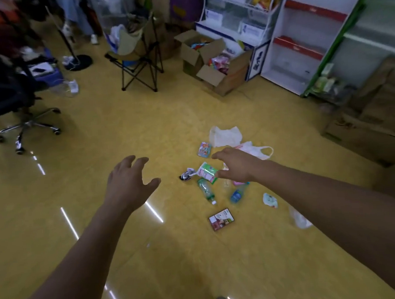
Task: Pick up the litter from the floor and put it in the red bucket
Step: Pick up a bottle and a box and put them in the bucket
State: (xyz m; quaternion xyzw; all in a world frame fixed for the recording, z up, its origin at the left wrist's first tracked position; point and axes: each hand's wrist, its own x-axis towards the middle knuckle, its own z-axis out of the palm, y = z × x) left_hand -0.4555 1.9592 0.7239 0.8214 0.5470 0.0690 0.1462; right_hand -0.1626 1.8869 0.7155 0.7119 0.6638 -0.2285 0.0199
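Head view: well to the left of the green-and-pink pouch (207,172), the left hand (127,182) hangs over the yellow floor (167,119), its fingers (129,161) spread and holding nothing. A crumpled wrapper (187,174) lies just left of the pouch and a green bottle (206,190) just below it. The right hand (236,168) reaches over the pouch's right end with loosely extended fingers (217,157) and its thumb tip at the edge, contact unclear. Right of the pouch lie a blue bottle (238,193) and a crumpled tissue (270,200).
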